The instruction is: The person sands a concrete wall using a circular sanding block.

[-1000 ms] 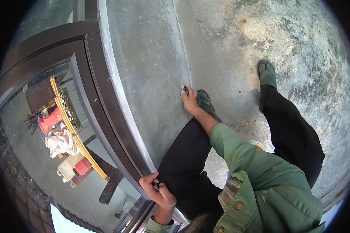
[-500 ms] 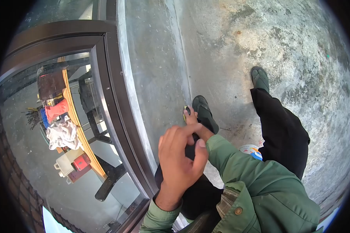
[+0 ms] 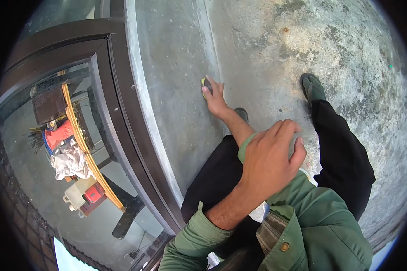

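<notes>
My right hand point(image 3: 216, 97) reaches out low over the grey concrete beside the door sill, its fingers closed round a small yellow and dark object point(image 3: 206, 86), perhaps a sponge. Nearer to me, my left hand point(image 3: 271, 156) hovers above my right forearm and green sleeve. Its fingers are loosely bent with the thumb apart, and nothing shows between them. The left hand and wrist hide part of the right sleeve.
On the left stands a brown-framed glass door point(image 3: 122, 99), with a table point(image 3: 92, 162) of cloths and boxes seen through the glass. My feet in dark sandals point(image 3: 313, 86) rest on the stained concrete floor point(image 3: 267, 67). A white container is partly hidden between my legs.
My right hand has moved farther forward and slightly left along the concrete with the small object. My left hand has shifted right and a little up, over the right sleeve.
</notes>
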{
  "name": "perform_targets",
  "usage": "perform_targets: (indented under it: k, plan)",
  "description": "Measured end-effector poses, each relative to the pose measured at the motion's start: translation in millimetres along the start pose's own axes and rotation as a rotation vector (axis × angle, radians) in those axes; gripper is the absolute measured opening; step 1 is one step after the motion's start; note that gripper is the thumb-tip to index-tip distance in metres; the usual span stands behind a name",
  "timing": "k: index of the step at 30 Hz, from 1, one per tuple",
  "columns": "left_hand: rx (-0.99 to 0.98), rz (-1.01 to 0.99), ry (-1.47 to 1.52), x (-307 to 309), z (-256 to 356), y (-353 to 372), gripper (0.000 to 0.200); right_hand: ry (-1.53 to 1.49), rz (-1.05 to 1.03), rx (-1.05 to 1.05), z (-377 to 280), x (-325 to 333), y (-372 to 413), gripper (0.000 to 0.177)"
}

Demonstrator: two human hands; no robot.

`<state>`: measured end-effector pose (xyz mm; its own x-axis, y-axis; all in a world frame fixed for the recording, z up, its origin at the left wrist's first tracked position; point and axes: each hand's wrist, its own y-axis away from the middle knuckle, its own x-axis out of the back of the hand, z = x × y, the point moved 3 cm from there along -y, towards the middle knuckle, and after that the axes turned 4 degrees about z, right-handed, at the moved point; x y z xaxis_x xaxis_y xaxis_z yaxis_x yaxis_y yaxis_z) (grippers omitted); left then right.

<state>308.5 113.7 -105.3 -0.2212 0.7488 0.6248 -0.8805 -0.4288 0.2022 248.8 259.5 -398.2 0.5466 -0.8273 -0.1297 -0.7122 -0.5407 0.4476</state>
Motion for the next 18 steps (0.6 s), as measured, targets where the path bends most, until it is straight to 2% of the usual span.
perform_targets:
  k: [2, 4, 7, 9, 13, 14, 16, 17, 18]
  plan:
    - [0.027, -0.028, -0.010, -2.4, -4.2, -8.1, 0.017, 0.016, 0.009, -0.169, 64.4, -0.7, 67.6, 0.055]
    - [-0.002, 0.005, -0.126, -5.4, -11.0, -11.7, 0.019, 0.296, 0.034, -0.300, 135.2, -10.9, 130.0, 0.055]
    - [-0.007, -0.042, -0.160, -13.2, -21.5, -7.7, 0.023, 0.145, 0.094, -0.385, 119.0, -13.2, 118.6, 0.056]
    - [0.042, -0.057, -0.103, -15.0, -20.4, -2.8, 0.025, -0.006, 0.065, -0.297, 63.5, -3.9, 70.4, 0.056]
    - [0.079, -0.081, -0.048, -9.8, -16.8, -0.3, 0.029, -0.059, -0.044, 0.176, -63.3, 0.3, -4.7, 0.053]
    - [0.072, -0.084, -0.046, -8.4, -15.7, -0.1, 0.029, -0.057, -0.037, 0.180, -79.9, 7.1, -3.5, 0.053]
    - [0.077, -0.038, 0.019, -3.5, -14.9, -2.6, 0.029, 0.009, -0.132, 0.367, -102.3, 7.1, 6.1, 0.054]
    - [0.076, -0.031, 0.019, -2.0, -15.3, -4.9, 0.029, 0.008, -0.121, 0.384, -92.1, 6.9, 9.2, 0.055]
    - [0.076, -0.026, 0.031, -1.2, -15.5, -6.0, 0.030, 0.018, -0.060, 0.279, -61.6, 5.0, 6.3, 0.055]
